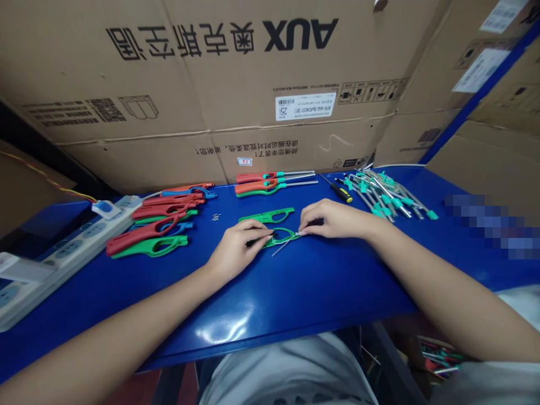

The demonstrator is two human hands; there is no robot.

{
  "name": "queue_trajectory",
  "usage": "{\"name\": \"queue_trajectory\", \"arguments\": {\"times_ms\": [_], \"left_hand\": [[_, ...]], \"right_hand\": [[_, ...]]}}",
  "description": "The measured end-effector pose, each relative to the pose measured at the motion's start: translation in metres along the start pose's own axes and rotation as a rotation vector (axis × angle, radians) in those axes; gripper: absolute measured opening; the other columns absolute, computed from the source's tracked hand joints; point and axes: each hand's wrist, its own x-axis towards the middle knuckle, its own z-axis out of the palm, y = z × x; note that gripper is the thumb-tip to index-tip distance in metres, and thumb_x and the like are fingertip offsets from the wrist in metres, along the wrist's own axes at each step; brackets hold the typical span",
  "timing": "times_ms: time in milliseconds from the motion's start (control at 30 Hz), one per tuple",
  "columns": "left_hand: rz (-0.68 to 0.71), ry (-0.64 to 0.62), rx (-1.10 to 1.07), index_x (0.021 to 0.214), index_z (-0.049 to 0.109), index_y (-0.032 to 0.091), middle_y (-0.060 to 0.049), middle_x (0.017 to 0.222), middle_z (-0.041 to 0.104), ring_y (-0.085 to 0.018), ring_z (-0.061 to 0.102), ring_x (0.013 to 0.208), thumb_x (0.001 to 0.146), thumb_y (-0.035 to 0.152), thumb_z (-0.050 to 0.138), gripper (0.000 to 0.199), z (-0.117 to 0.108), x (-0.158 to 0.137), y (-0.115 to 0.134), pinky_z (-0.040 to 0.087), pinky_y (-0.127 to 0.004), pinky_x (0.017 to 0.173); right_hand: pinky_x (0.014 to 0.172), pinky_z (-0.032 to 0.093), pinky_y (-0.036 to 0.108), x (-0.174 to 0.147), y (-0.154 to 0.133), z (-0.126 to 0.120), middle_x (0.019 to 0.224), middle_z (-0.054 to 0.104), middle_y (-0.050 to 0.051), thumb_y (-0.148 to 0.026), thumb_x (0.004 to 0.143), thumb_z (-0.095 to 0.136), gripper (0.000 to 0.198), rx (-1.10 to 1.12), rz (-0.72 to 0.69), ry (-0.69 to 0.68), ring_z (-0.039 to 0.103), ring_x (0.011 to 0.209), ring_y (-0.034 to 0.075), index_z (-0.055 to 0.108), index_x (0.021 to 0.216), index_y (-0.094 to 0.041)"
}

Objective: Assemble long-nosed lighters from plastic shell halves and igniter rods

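Note:
A green lighter handle half (pixel 287 232) with an open trigger loop lies between my hands on the blue table. My left hand (pixel 236 253) is closed at its left end, thumb and fingers pinched around it and a small dark part. My right hand (pixel 331 219) pinches at the other end, by a small whitish piece whose kind I cannot make out. A thin grey tube or wire (pixel 280 248) slants from that end toward the table. Just behind lies a second green handle half (pixel 266 216), touched by neither hand.
Several red, green, blue and orange handle shells (pixel 145 239) lie at left beside a white power strip (pixel 67 247). Assembled lighters (pixel 270 184) and small screws (pixel 215 216) lie farther back. At right are a screwdriver (pixel 342 192) and metal lighter tubes (pixel 388 194). Cardboard (pixel 236 84) walls the back.

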Motion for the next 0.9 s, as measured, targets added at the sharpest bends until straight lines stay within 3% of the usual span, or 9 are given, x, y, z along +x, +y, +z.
{"name": "queue_trajectory", "arguments": {"times_ms": [400,900], "left_hand": [[0.001,0.003,-0.005,0.103,0.079,0.021,-0.008,0.097,0.076,-0.020,0.072,0.089,0.096,0.029,0.064,0.019,0.000,0.000,-0.003,0.060,-0.034,0.083],[-0.030,-0.020,-0.061,0.103,0.079,0.019,-0.007,0.092,0.076,-0.019,0.073,0.084,0.095,0.026,0.066,0.017,0.001,-0.001,-0.001,0.059,-0.031,0.080]], "right_hand": [[0.074,0.047,0.028,0.002,-0.015,0.005,0.090,0.076,0.005,-0.020,0.091,0.064,0.014,-0.216,0.049,-0.022,0.069,0.082,0.019,0.077,0.085,-0.020],[0.075,0.047,0.027,0.003,-0.022,0.003,0.087,0.075,0.005,-0.018,0.090,0.066,0.012,-0.170,0.059,-0.096,0.068,0.080,0.017,0.077,0.084,-0.018]]}}
